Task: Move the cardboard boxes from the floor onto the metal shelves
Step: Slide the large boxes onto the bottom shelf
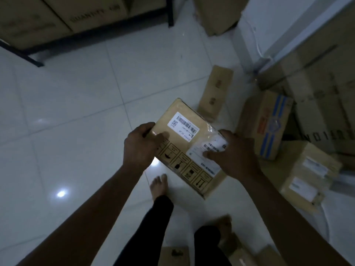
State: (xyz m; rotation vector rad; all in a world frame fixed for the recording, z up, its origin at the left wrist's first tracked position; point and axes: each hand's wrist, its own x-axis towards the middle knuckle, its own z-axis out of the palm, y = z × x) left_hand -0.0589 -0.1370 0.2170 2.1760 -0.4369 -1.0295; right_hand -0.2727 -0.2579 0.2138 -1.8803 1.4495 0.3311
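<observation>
A flat cardboard box with white barcode labels and black handling symbols is held in the air above the white tiled floor. My left hand grips its left edge, thumb on top. My right hand grips its right edge, thumb lying over a white label. The dark metal shelf runs along the top left, its lowest level filled with large cardboard boxes.
More boxes lie on the floor at the right: a narrow one, one with blue stripes, a labelled one and a big stack. Another box stands by the white wall. Small boxes lie by my bare feet.
</observation>
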